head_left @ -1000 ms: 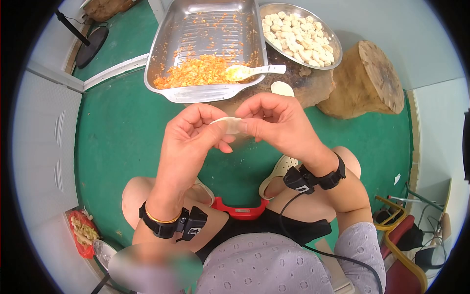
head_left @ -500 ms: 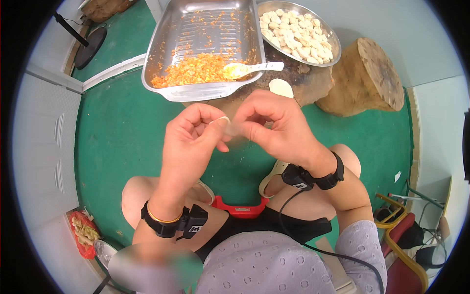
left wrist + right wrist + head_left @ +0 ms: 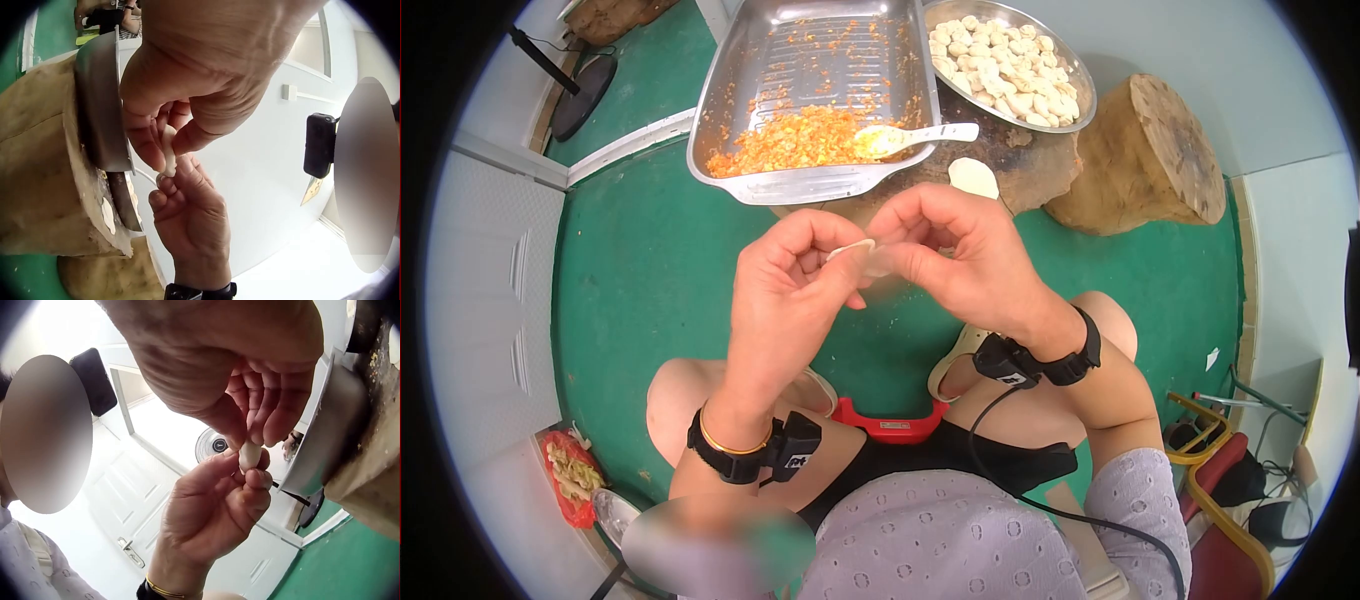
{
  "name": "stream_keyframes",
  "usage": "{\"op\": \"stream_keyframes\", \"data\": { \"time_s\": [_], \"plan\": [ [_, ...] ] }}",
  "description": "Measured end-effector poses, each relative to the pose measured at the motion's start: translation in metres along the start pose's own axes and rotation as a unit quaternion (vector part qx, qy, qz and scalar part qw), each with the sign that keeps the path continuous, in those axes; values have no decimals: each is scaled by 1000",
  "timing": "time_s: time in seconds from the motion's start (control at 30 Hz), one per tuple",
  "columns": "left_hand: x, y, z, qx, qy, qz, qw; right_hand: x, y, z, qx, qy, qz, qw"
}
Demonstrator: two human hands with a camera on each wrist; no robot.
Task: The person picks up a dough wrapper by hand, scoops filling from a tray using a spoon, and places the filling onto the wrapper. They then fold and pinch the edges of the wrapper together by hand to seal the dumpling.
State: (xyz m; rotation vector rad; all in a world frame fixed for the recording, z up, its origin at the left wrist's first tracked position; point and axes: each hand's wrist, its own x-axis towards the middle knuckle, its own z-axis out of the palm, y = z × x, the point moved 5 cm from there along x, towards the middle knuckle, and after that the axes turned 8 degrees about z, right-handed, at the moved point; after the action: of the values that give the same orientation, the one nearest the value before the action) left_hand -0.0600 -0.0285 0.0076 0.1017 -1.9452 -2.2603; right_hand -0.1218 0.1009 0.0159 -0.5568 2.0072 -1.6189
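Note:
A small pale folded piece of dough (image 3: 860, 250) is held between both hands in the head view. My left hand (image 3: 785, 290) grips its left part between thumb and fingers. The thumb and forefinger of my right hand (image 3: 960, 250) pinch its right end. The left wrist view shows the dough (image 3: 169, 150) as a narrow strip with a bumpy lower end. In the right wrist view the dough (image 3: 250, 456) looks rounded and smooth. What it holds inside is hidden.
Beyond the hands, a metal tray (image 3: 820, 185) holds orange filling and a white spoon (image 3: 940, 133). A round pan (image 3: 1083, 85) of shaped dumplings stands at its right. A flat dough round (image 3: 973, 178) lies on the wooden stump (image 3: 1040, 175); another stump (image 3: 1150, 160) stands farther right.
The right fingers have shifted slightly left and up along the dough, which was more visible between the hands one second ago. Tray and pan appear slightly higher in view.

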Motion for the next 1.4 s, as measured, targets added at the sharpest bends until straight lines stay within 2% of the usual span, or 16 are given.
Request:
{"op": "stream_keyframes", "data": {
  "time_s": [0.17,0.23,0.5,0.77,0.97,1.13,1.23,1.3,1.4],
  "plan": [
    [1,-2,-4,-14,5,4,1000,-1,-1,-1,-7,-10,6,1000],
    [1,-4,-5,-42,-17,-11,999,0,3,-1,4,-10,1,1000],
    [0,-6,-4,-94,-5,-54,994,1,7,-3,24,13,19,999],
    [1,-4,-8,-115,11,-38,993,3,8,-2,123,-14,43,991],
    [0,-10,-2,-128,-19,-34,991,3,10,-6,8,2,4,1000],
    [7,-8,1,-141,-1,-7,990,8,4,-9,40,15,-13,999],
    [8,0,5,-162,10,47,986,8,-10,-8,55,19,-48,997],
    [8,7,7,-150,12,65,986,2,-15,-10,52,52,-75,994],
    [-4,24,9,-141,11,81,987,-12,-37,-7,46,49,-97,993]
  ]
}}
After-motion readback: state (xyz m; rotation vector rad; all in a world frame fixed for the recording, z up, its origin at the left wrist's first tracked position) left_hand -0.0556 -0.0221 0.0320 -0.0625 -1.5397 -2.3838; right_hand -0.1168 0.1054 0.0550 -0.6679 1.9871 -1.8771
